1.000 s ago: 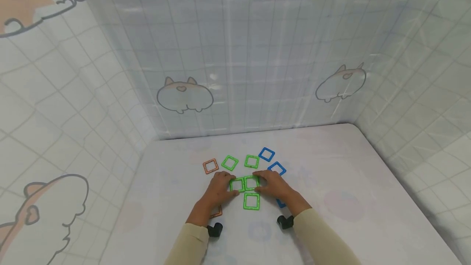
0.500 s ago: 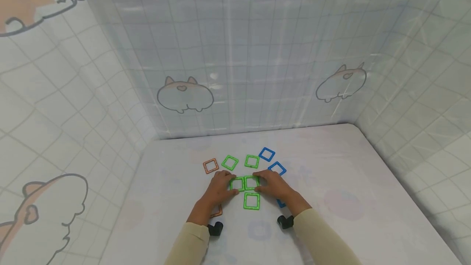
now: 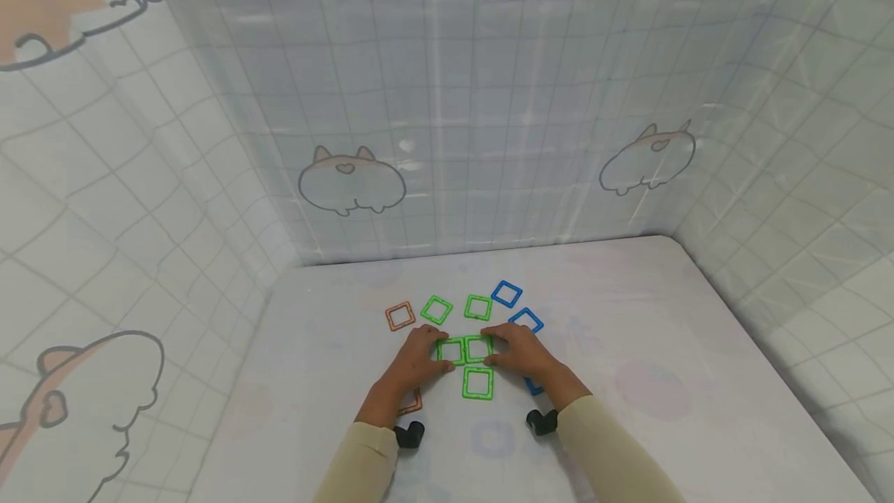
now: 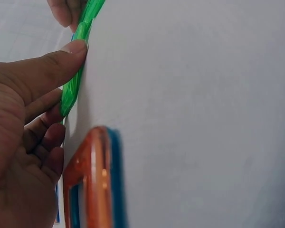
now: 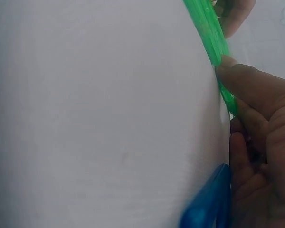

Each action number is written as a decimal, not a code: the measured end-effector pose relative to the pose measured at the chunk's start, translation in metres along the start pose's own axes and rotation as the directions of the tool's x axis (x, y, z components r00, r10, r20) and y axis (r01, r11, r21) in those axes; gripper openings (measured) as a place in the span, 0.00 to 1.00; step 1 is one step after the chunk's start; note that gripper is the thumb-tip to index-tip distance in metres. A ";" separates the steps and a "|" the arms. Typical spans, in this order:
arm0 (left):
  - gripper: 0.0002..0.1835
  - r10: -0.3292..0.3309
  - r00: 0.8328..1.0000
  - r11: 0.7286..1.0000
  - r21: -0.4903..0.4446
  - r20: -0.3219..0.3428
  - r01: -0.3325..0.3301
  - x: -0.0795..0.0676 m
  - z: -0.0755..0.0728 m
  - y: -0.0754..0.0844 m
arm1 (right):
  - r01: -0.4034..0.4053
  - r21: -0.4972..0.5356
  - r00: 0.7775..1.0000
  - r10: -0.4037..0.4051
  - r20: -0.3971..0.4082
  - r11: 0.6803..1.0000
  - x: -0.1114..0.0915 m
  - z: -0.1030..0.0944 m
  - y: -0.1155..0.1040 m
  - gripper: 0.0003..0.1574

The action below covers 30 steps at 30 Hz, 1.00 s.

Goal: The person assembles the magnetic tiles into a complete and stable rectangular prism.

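L green frame (image 3: 451, 339) and R green frame (image 3: 478, 338) meet edge to edge btwn the hands over table (image 3: 601, 286); their alignment looks done. L hand (image 3: 414, 362) pinches the former w/ curled thumb and fingers; R hand (image 3: 520, 352) likewise the latter. Third green frame (image 3: 478, 397), just nearer the person, looks unjoined, as do rear-L green frame (image 3: 429, 317), rear-R green frame (image 3: 477, 318), rear orange frame (image 3: 403, 325), far blue frame (image 3: 501, 303) and mid blue frame (image 3: 534, 317). Near orange frame (image 4: 103, 175) and near blue frame (image 5: 209, 202), partly hidden by the arms, poss. obstruct.
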<state>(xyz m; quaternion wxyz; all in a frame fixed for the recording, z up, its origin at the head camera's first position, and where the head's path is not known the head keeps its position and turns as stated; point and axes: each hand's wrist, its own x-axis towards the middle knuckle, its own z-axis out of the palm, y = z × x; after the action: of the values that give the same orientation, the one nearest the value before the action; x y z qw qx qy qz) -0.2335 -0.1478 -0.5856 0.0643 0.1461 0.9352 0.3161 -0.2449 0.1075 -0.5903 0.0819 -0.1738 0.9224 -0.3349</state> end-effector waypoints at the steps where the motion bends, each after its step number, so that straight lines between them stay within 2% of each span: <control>1: 0.33 -0.002 1.000 1.000 -0.007 -0.001 0.002 0.000 0.000 0.000 | -0.002 0.003 1.000 0.002 0.000 1.000 0.000 0.000 0.000 0.36; 8: 0.33 -0.023 1.000 0.998 -0.053 -0.003 0.023 0.001 0.000 0.000 | -0.014 0.038 1.000 0.014 0.005 0.999 0.001 0.000 0.001 0.36; 23: 0.33 -0.064 0.998 0.997 -0.048 0.013 0.064 0.005 -0.001 0.000 | -0.025 0.038 1.000 0.025 0.012 0.999 0.005 -0.001 0.001 0.35; 30: 0.33 -0.053 0.999 0.997 -0.049 0.005 0.053 0.005 -0.002 0.000 | -0.023 0.048 1.000 0.022 0.016 0.999 0.005 -0.002 0.002 0.35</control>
<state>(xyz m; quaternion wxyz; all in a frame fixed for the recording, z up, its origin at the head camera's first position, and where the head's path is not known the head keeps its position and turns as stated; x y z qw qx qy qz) -0.2383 -0.1476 -0.5836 0.0779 0.1202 0.9305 0.3371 -0.2508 0.1081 -0.5909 0.0972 -0.1639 0.9154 -0.3547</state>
